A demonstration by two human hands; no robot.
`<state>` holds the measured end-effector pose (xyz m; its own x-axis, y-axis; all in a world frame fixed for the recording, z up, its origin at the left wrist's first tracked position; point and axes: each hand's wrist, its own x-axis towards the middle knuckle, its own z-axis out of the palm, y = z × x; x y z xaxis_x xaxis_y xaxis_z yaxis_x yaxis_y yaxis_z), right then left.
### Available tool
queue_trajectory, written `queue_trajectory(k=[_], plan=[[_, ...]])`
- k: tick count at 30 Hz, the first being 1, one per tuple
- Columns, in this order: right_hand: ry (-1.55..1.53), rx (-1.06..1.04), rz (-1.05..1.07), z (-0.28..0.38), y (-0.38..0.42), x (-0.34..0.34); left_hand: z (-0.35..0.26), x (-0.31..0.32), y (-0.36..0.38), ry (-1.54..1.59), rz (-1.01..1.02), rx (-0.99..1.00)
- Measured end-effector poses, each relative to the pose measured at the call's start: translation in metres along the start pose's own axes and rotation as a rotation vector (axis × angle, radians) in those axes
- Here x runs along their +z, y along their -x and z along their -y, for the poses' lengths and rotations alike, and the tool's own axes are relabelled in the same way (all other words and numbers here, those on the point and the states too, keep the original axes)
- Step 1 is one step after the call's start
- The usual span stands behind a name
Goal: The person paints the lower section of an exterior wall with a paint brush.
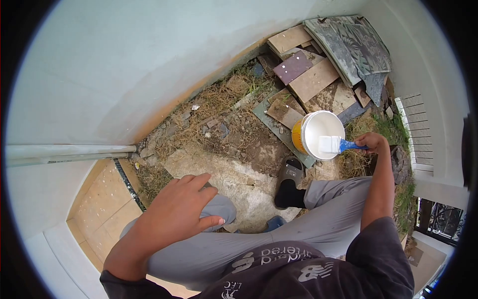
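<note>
My right hand grips the blue handle of a paintbrush. The brush's white-coated head overlaps the mouth of a paint bucket, white inside with a yellow patch on its outer side. The bucket stands on the ground just beyond my right foot, by a flat greenish board. Over my left knee hovers my left hand, empty, its fingers stretched out and the thumb apart.
A pale wall runs along the left, with a white pipe low on it. Stacked tiles and a leaf-patterned sheet lie in the far corner. Dry grass and rubble cover the ground. Beige floor tiles are at the left.
</note>
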<state>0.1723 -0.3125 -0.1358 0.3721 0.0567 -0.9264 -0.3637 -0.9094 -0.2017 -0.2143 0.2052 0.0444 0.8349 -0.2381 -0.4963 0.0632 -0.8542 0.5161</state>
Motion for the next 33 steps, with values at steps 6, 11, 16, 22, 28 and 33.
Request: queue_trajectory(k=[6,11,16,22,28,33], plan=[[-0.353,0.003,0.265,-0.037,-0.011,-0.008,0.0,-0.005,0.0,0.014,-0.01,0.006],[-0.54,-0.289,0.245,-0.015,-0.009,-0.016,0.002,-0.007,0.0,0.015,-0.031,0.005],[-0.619,-0.623,0.05,0.096,-0.026,-0.016,0.01,-0.008,-0.005,0.014,-0.01,-0.009],[-0.759,-0.809,-0.343,0.263,-0.108,0.016,0.016,-0.012,-0.019,0.032,0.096,-0.028],[-0.645,-0.897,-0.978,0.377,-0.184,0.083,0.018,-0.017,-0.031,0.065,0.118,-0.048],[-0.781,-1.057,-1.036,0.406,-0.202,0.194,0.019,-0.025,-0.035,0.14,0.036,-0.047]])
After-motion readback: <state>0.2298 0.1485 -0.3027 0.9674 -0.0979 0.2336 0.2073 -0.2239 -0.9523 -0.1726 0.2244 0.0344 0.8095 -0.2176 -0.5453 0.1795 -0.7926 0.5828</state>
